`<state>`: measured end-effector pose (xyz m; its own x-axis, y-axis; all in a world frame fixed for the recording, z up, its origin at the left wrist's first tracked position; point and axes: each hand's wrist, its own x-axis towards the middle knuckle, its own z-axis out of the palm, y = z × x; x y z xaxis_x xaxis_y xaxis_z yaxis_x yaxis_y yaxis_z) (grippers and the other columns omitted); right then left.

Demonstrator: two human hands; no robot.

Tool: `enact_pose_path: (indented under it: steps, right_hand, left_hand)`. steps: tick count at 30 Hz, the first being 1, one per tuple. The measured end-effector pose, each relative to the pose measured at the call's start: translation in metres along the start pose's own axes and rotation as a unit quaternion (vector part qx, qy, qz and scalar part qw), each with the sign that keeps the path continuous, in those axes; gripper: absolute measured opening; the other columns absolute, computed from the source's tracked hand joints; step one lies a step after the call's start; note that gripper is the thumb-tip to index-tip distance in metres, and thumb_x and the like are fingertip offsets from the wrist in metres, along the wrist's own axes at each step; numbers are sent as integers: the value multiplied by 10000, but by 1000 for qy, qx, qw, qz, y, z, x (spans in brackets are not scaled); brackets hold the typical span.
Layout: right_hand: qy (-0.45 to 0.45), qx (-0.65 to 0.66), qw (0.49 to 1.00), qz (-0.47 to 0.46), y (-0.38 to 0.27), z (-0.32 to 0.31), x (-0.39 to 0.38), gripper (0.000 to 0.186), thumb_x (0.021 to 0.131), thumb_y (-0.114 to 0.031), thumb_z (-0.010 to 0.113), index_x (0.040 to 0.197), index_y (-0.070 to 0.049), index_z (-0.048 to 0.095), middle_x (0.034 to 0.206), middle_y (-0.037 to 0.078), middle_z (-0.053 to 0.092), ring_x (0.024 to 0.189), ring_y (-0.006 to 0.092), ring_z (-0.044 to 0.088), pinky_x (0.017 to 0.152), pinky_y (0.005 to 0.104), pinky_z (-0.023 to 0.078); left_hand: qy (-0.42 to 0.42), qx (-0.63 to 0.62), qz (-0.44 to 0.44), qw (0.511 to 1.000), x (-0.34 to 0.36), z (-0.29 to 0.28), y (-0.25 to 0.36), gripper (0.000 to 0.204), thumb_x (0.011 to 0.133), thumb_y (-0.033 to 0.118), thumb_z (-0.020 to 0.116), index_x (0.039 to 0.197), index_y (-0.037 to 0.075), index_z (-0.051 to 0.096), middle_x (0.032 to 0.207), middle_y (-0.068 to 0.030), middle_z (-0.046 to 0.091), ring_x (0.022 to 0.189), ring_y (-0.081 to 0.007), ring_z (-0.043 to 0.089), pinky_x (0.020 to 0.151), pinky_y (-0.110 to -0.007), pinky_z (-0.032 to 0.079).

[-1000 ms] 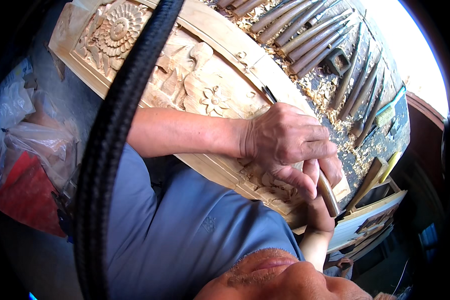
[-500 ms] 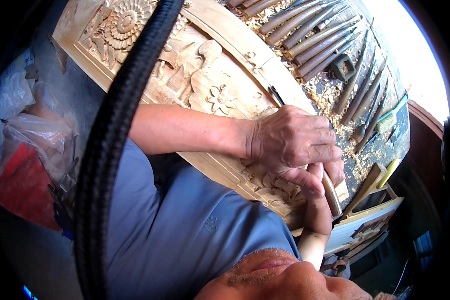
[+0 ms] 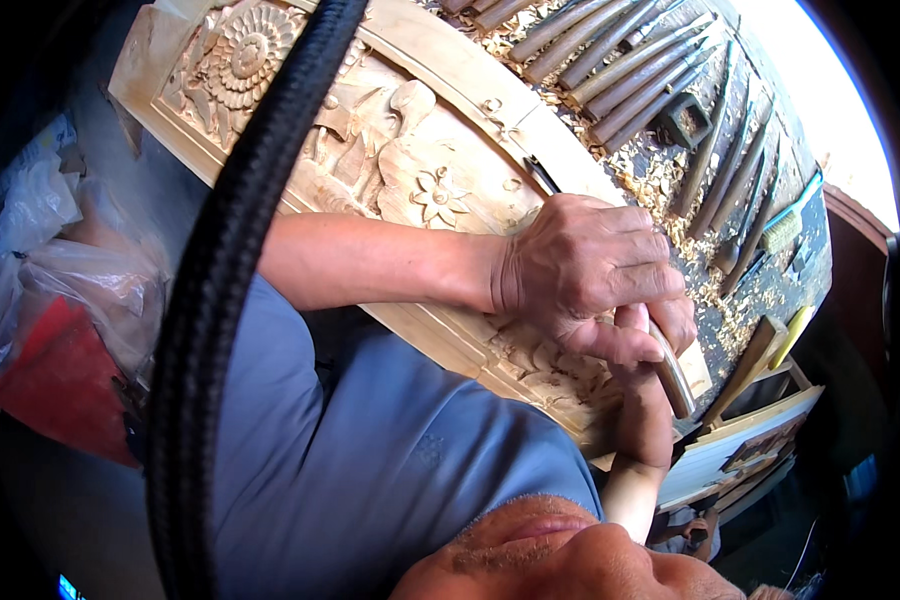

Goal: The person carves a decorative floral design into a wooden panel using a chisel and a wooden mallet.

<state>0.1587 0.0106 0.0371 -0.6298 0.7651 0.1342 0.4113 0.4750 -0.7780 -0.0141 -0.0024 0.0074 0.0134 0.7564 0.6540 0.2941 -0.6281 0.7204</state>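
From my end I see the left hand [image 3: 592,268] clamped over the carving tool [image 3: 672,375], its fingers curled in, and the right hand [image 3: 677,322] wrapped around the handle [image 3: 680,394] just beyond. The blade [image 3: 542,177] points to eleven o'clock. Beneath lies the carved panel [image 3: 485,182], stretching toward ten, with more tools [image 3: 635,73] among shavings [image 3: 654,208] around one.

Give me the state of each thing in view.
Left hand: curled, its grip partly hidden
Right hand: closed around the tool handle
Tool handle: gripped, end protruding
Wooden panel: carved in relief
Row of tools: lying unheld
Brush: lying unheld
Bench: littered with shavings
Plastic bag: crumpled
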Motion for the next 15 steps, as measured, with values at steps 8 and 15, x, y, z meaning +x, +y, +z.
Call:
enact_pose_path:
  steps: [8, 15]
  right_hand:
    - [-9, 17, 1000, 1, 9, 3, 0, 175, 924, -157, 659, 847, -6, 703, 816, 161, 714, 762, 324, 713, 732, 430, 541]
    - [-7, 24, 999, 46, -20, -9, 2, 191, 947, -169, 660, 862, -5, 710, 832, 168, 720, 760, 329, 720, 721, 419, 547]
  left_hand:
    - [-5, 35, -19, 999, -3, -10, -8, 342, 868, 397, 734, 989, 77, 714, 839, -58, 696, 667, -235, 624, 567, -359, 509]
    - [9, -52, 26, 998, 1, -1, -2, 513, 863, 542, 732, 1043, 64, 690, 877, -67, 672, 769, -265, 654, 626, -371, 547]
